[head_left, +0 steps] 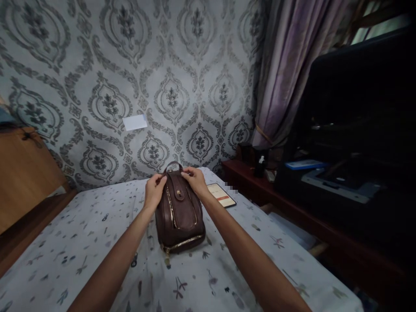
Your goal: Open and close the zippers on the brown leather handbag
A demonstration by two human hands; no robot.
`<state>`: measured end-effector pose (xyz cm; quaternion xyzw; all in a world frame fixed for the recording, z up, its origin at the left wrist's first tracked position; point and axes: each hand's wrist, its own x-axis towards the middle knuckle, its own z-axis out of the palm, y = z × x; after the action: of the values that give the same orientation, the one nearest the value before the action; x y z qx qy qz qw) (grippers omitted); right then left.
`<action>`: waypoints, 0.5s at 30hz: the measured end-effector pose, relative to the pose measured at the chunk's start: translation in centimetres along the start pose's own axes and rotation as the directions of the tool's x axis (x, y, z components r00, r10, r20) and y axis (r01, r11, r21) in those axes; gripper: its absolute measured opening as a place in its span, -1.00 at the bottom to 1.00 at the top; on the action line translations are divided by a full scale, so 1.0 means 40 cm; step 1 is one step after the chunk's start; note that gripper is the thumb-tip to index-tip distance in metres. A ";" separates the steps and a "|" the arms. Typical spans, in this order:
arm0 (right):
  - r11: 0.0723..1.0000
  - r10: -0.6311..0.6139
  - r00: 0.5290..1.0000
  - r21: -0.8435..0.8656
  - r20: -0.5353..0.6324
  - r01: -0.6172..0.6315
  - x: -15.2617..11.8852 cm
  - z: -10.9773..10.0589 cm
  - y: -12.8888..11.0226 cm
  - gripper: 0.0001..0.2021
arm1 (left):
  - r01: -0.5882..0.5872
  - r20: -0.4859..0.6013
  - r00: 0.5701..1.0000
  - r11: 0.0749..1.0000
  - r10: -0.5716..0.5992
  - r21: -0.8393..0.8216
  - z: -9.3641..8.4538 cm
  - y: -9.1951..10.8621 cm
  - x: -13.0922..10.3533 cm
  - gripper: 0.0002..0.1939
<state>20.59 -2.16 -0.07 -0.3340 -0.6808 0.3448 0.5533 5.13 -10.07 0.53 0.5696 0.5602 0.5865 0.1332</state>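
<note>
A dark brown leather backpack (182,212) with gold zippers, a small clasp and a top handle lies on a white patterned bedsheet (107,234). At its upper left corner, my left hand (155,189) pinches the edge between thumb and fingers. On the upper right corner, beside the handle's base, my right hand (195,180) has its fingers closed on the bag. The front zipper on the left side looks partly parted. Just right of my right wrist rests a tablet (224,196) with a lit screen, partly hidden by my forearm.
Patterned grey wallpaper (172,95) with a white switch plate (134,122) rises behind the bed. A wooden headboard (29,173) stands left. On the right are a dark red cabinet (240,171), a large black screen (351,117), a purple curtain (282,73) and a partly open drawer (292,229).
</note>
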 end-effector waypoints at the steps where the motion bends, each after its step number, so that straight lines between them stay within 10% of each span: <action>1: 0.999 0.004 1.000 0.034 -0.006 -0.003 -0.002 0.002 0.004 -0.85 | -0.002 -0.002 1.000 1.000 0.002 0.004 0.001 -0.002 -0.001 -0.75; 15: 0.949 -0.002 1.000 0.316 0.004 0.001 -0.003 0.017 0.027 -0.90 | 0.008 -0.030 1.000 0.999 -0.007 0.039 0.009 -0.007 -0.004 -0.70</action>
<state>20.04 -1.73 -1.14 -0.2397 -0.6181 0.4497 0.5985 5.33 -9.93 0.13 0.5611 0.5757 0.5834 0.1156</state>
